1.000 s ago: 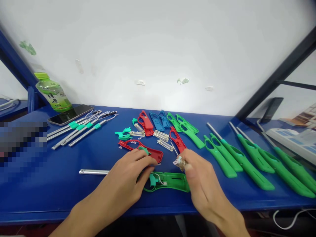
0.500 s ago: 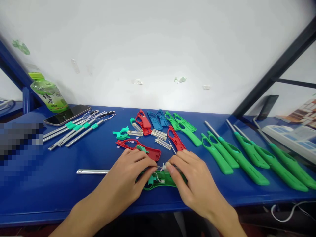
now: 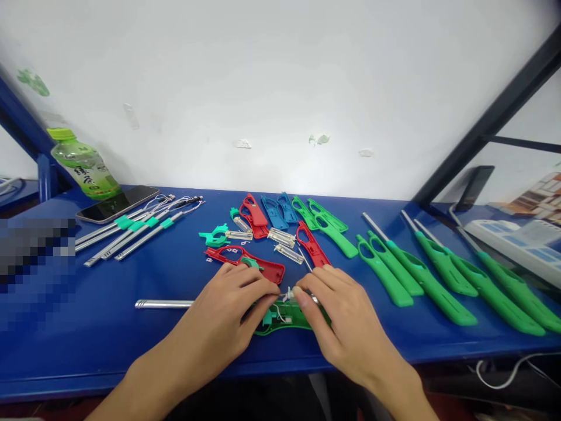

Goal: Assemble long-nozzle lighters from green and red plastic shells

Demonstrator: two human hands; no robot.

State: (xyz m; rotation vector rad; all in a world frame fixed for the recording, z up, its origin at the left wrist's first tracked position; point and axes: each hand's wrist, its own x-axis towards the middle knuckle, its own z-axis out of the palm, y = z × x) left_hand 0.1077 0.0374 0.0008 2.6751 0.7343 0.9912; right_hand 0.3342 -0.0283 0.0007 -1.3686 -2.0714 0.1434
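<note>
An open green handle shell lies near the table's front edge, with a metal tube reaching out to its left. Inside it are a teal piece and a thin white wire. My left hand is closed over the left part of the shell, thumb and index finger pinched on something too small to make out. My right hand pinches a small white part above the shell's upper edge. The fingertips of both hands are close together but apart.
Red half shells, blue shells and clear tanks lie behind my hands. Several green lighters are at the right. Metal tubes with wires, a phone and a bottle stand or lie at the left.
The view has shifted very slightly. Both hands keep nearly the same pose over the green shell, and their grips look unchanged.
</note>
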